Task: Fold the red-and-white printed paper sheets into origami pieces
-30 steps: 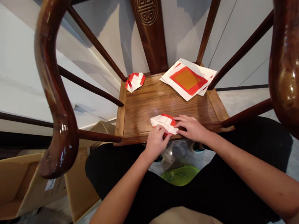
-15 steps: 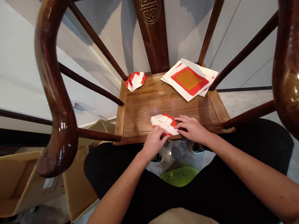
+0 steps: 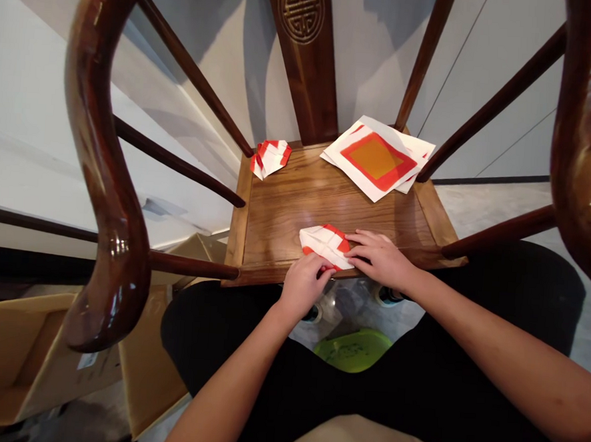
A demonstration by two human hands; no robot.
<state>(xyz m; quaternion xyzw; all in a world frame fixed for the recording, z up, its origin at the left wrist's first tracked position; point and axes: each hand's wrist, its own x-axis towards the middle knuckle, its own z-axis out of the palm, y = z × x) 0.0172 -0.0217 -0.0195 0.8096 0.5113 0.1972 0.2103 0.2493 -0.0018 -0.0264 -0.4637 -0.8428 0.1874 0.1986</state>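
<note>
Your left hand [image 3: 303,281] pinches the folded red-and-white paper [image 3: 324,238] at its near edge while your right hand [image 3: 382,257], fingers extended, apparently steadies it.

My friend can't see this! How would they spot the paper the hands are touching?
Find the big wooden chair and look at its brown seat. At the near edge, the left hand and right hand touch a small folded paper. It's red and white like the folded piece at the far left, but only this one is being touched.
</note>
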